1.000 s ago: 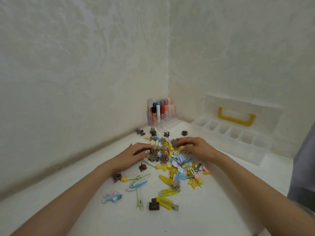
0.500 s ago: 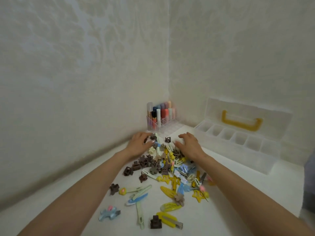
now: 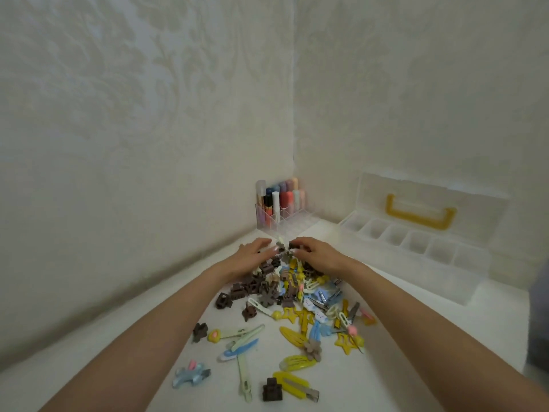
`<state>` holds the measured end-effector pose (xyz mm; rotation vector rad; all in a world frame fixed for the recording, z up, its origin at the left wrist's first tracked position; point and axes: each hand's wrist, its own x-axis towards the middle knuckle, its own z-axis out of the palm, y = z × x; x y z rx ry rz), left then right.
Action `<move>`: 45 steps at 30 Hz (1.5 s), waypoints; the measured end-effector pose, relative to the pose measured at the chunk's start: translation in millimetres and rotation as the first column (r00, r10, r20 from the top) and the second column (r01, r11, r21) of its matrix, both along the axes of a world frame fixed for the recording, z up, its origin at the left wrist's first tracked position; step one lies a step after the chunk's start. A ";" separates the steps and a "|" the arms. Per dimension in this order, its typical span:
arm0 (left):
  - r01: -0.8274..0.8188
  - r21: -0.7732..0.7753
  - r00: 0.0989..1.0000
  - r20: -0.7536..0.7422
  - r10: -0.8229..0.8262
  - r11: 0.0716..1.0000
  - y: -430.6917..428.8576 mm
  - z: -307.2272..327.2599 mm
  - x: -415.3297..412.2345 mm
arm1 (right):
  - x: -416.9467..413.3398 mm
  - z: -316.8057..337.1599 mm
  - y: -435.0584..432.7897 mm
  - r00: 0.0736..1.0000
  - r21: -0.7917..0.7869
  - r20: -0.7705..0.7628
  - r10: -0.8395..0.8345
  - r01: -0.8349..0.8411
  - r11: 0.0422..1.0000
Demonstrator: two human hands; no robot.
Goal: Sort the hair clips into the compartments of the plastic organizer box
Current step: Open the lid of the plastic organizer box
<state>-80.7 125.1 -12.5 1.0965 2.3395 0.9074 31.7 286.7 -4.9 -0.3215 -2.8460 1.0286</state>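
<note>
A pile of hair clips (image 3: 297,295) in brown, yellow, blue and pale green lies on the white table, with loose ones trailing toward me. My left hand (image 3: 252,255) and my right hand (image 3: 319,257) rest on the pile's far end, fingertips almost meeting. The left fingers lie flat and touch a grey-brown flower clip (image 3: 280,248). The right fingers curl over a dark brown clip (image 3: 293,248); whether they grip it is unclear. The clear plastic organizer box (image 3: 416,273) stands at the right with its lid open against the wall, its yellow handle (image 3: 420,214) showing. Its compartments look empty.
A clear acrylic stand of coloured tubes (image 3: 277,205) sits in the wall corner just beyond my hands. Walls close the table at the left and back. Something dark grey-blue (image 3: 539,322) shows at the right edge of view.
Both hands slid from the middle of the pile to its far end and their fingertips came together. Brown clips now lie bunched beside my left wrist.
</note>
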 end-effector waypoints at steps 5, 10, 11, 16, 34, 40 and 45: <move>0.089 -0.002 0.995 0.034 -0.089 0.996 -3.4 1.1 16.0 | 15.7 0.8 4.3 0.998 -0.050 -0.020 0.066 -0.067 0.996; 0.116 0.081 0.988 0.096 -0.123 0.990 -22.1 8.6 30.1 | 40.5 3.5 10.8 0.997 -0.367 -0.078 0.020 -0.047 0.929; 0.121 0.090 0.986 0.100 -0.130 0.989 -25.8 9.4 33.0 | 43.9 3.1 11.1 0.996 -0.391 -0.088 0.018 -0.051 0.919; 0.109 0.157 0.981 0.143 -0.132 0.982 -36.5 15.9 50.4 | 56.8 4.9 1.2 0.991 -0.449 -0.135 -0.004 -0.058 0.892; 0.157 -0.068 0.963 -0.210 -0.168 0.985 -138.3 10.1 66.2 | 132.5 -10.2 13.9 0.949 -0.020 -0.270 -0.163 0.163 0.986; 0.051 -0.030 0.981 -0.185 -0.056 0.998 -142.2 -11.7 86.9 | 136.3 -25.7 12.2 0.967 -0.054 -0.180 -0.180 0.173 0.983; 0.032 0.106 0.978 -0.210 -0.009 0.994 -102.7 -24.2 110.3 | 124.8 -27.0 -15.6 0.974 -0.044 -0.201 -0.106 0.099 0.994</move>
